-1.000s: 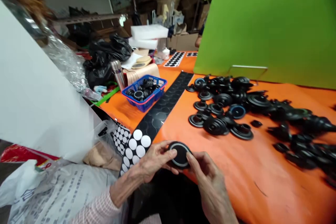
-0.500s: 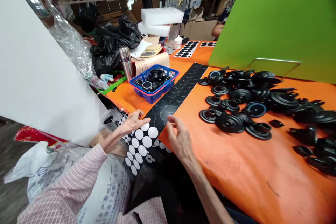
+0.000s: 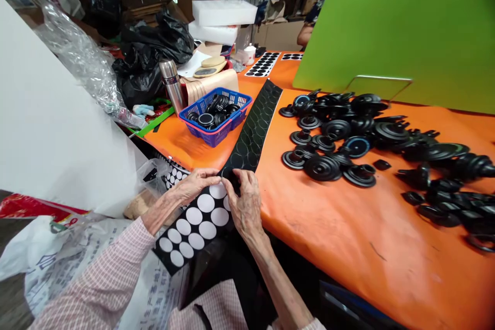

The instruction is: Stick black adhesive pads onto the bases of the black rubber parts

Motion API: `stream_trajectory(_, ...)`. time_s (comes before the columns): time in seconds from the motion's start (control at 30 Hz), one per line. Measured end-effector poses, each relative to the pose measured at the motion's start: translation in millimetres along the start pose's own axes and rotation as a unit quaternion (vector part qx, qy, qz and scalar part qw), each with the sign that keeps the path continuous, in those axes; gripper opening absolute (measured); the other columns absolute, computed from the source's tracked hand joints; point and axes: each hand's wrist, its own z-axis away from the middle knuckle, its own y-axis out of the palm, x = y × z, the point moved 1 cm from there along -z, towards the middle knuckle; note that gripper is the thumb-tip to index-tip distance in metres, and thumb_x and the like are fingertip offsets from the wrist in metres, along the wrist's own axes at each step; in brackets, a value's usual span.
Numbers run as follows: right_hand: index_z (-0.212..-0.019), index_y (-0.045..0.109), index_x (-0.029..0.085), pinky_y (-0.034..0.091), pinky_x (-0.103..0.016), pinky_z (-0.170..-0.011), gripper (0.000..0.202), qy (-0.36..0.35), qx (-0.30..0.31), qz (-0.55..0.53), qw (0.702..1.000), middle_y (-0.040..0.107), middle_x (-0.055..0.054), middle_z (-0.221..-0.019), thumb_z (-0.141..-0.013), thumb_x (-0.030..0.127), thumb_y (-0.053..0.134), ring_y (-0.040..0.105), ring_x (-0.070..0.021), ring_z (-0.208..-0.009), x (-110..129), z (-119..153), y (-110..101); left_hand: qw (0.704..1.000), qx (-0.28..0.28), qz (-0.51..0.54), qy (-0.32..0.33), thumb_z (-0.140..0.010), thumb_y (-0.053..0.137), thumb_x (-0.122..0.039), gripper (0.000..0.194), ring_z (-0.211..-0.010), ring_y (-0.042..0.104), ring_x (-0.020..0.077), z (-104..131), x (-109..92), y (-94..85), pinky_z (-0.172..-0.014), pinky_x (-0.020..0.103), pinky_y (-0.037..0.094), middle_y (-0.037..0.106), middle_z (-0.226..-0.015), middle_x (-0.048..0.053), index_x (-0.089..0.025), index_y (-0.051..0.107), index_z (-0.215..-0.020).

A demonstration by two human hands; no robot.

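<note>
A long black strip of round stickers (image 3: 253, 131) runs down the orange table and hangs over its front edge. Black die-cut circles cover its far part, while rows of white circles (image 3: 196, 216) show on the hanging end. My left hand (image 3: 195, 184) pinches the strip's left side where black meets white. From the right, my right hand (image 3: 246, 201) is closed on the strip at the same spot, its thumb close to my left fingertips. Whatever lies between the fingertips is hidden.
A blue basket (image 3: 214, 136) with black round parts stands left of the strip. Many black disc-shaped parts (image 3: 325, 167) are heaped at the right, before a green panel (image 3: 406, 26). A steel flask (image 3: 171, 85) stands behind the basket. Another person's arm (image 3: 305, 35) shows at the back.
My right hand has moved left onto the strip, and both hands have closed on it. The hanging end has swung up and left, showing its white circles more fully. The view has shifted slightly.
</note>
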Motion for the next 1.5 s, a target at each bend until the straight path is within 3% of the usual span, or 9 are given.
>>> stream_trajectory(0.23,-0.098,0.064,0.015,0.048,-0.033,-0.067,0.029,-0.109,-0.032,0.152,0.982,0.066,-0.012,-0.089,-0.098,0.025,0.036,0.060,-0.0219,-0.079,-1.5,0.3,3.9,0.986,0.027,-0.163,0.029,-0.071,0.069,-0.036,0.026,-0.085,0.056,0.0190,-8.9,1.6,-5.8,-0.077,0.030,0.045,0.066,-0.084,0.004,-0.015,0.069,-0.085)
stream_trajectory(0.43,-0.095,0.062,0.016,0.048,-0.027,-0.061,0.026,-0.059,-0.081,0.061,0.993,0.062,-0.008,-0.082,-0.098,0.020,0.036,0.062,-0.0173,-0.071,-8.0,10.6,-30.0,0.938,-0.132,-0.312,0.078,-0.075,0.064,-0.042,0.026,-0.083,0.054,0.0181,16.7,-14.2,-9.5,-0.077,0.030,0.043,0.060,-0.081,0.002,-0.017,0.064,-0.080)
stream_trajectory(0.6,-0.108,0.063,0.019,0.053,-0.026,-0.065,0.030,-0.069,0.003,-0.002,0.998,0.064,-0.010,-0.095,-0.098,0.019,0.035,0.065,-0.0166,-0.078,1.1,45.5,-53.1,0.996,0.002,-0.086,-0.039,-0.077,0.064,-0.051,0.036,-0.073,0.056,0.0139,43.4,-0.5,53.1,-0.070,0.026,0.046,0.061,-0.079,0.001,-0.016,0.061,-0.086)
stream_trajectory(0.73,-0.111,0.060,0.021,0.054,-0.030,-0.078,0.024,0.116,-0.046,-0.155,0.980,0.064,-0.009,-0.107,-0.094,0.033,0.048,0.065,-0.0183,-0.093,-14.8,57.0,-79.8,0.995,0.073,0.037,-0.064,-0.072,0.068,-0.041,0.031,-0.068,0.059,0.0122,38.9,3.6,108.3,-0.073,0.025,0.048,0.062,-0.074,0.000,-0.016,0.059,-0.089)
stream_trajectory(0.83,-0.088,0.060,0.019,0.051,-0.029,-0.067,0.029,0.251,-0.128,-0.232,0.931,0.064,-0.002,-0.078,-0.086,0.048,0.057,0.062,-0.0162,-0.072,-33.6,55.0,-106.3,0.983,0.165,-0.055,-0.054,-0.078,0.059,-0.044,0.029,-0.066,0.062,0.0166,23.3,-8.3,144.2,-0.072,0.031,0.050,0.062,-0.069,0.002,-0.016,0.060,-0.087)
stream_trajectory(1.0,-0.079,0.057,0.020,0.043,-0.026,-0.066,0.036,0.274,-0.251,-0.233,0.899,0.055,0.003,-0.064,-0.080,0.056,0.062,0.053,-0.0127,-0.064,-48.6,52.7,-146.8,0.923,-0.009,-0.361,0.133,-0.086,0.054,-0.041,0.027,-0.105,0.060,0.0304,-26.0,-27.4,203.0,-0.097,0.048,0.040,0.063,-0.110,0.014,-0.018,0.062,-0.099)
stream_trajectory(1.17,-0.080,0.059,0.021,0.042,-0.024,-0.068,0.037,0.303,-0.178,-0.255,0.901,0.054,0.003,-0.070,-0.076,0.058,0.065,0.052,-0.0127,-0.068,-51.7,67.5,-169.5,0.938,-0.011,-0.314,0.146,-0.069,0.073,-0.021,0.052,-0.136,0.031,0.0398,-75.8,-16.8,246.0,-0.110,0.057,0.020,0.044,-0.141,0.019,-0.019,0.054,-0.117)
stream_trajectory(1.3,-0.084,0.059,0.022,0.043,-0.025,-0.068,0.037,0.315,-0.142,-0.271,0.898,0.053,0.003,-0.070,-0.076,0.057,0.065,0.051,-0.0124,-0.066,-53.6,77.4,-175.3,0.970,0.041,-0.220,0.095,-0.064,0.074,-0.021,0.043,-0.125,0.047,0.0353,-86.3,-12.6,238.5,-0.104,0.052,0.035,0.057,-0.123,0.015,-0.020,0.056,-0.103)
stream_trajectory(1.5,-0.088,0.062,0.021,0.047,-0.027,-0.074,0.034,0.279,-0.106,-0.222,0.928,0.059,-0.001,-0.081,-0.077,0.053,0.064,0.054,-0.0160,-0.077,-47.4,71.4,-184.2,0.982,0.185,-0.048,-0.016,-0.078,0.057,-0.030,0.028,-0.082,0.067,0.0190,-54.0,-7.8,192.3,-0.079,0.037,0.054,0.068,-0.096,0.012,-0.015,0.057,-0.101)
